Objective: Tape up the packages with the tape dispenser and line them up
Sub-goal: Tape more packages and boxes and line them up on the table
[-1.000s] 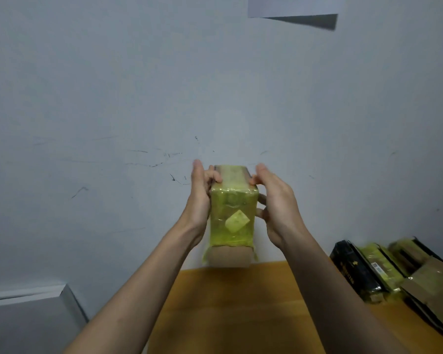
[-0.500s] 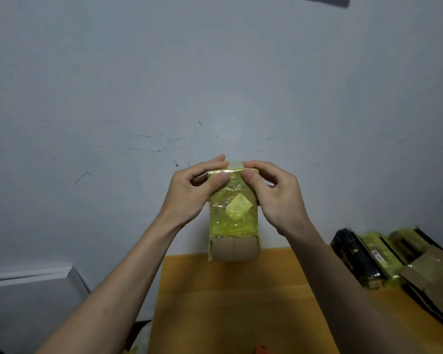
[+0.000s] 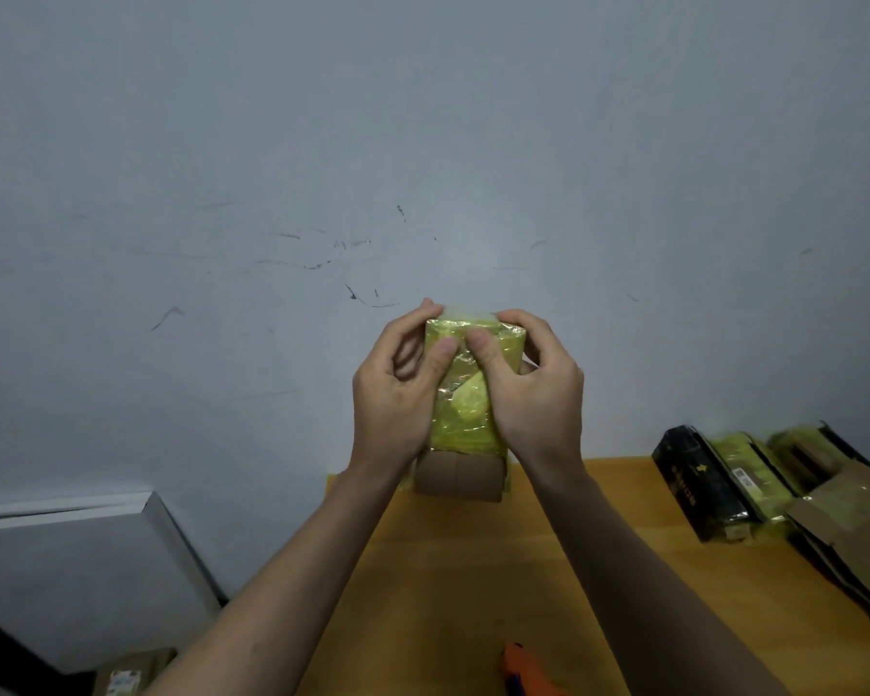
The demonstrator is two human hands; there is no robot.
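While raised off the worktop [image 3: 473, 570] against the wall, well above the wood, held between both hands: package [image 3: 468, 414], wrapped in yellow-green tape, bare cardboard end pointing down. Left hand [image 3: 398, 399] curled round the left side, thumb pressed flat on the upper front face. Right hand [image 3: 533, 394] curled round the right side, thumb beside the other one, nearly touching. Loose clear flap of tape sticking up at the top edge (not yet pressed down, by the look of it).

Likely trouble from here, as judgement only:

- Flap folding onto itself or catching a fingertip, if smoothed too fast; then a wrinkle or a lifted corner instead of a seal.
- Trapped air and creases under the film, already crinkled on the front face, if pressed from the edges inward rather than outward.
- Package slipping downward, glossy tape giving little friction once a thumb lifts to work the flap.
- Cardboard end left uncovered (no tape visible over it) if set down now as finished.
- Poor line-up later: row of packages [image 3: 724, 484] at the right edge lying askew and blurred, little room visible beside it.

Orange dispenser [image 3: 523, 670] low on the worktop, near the bottom edge, only partly in view, well apart from both hands.
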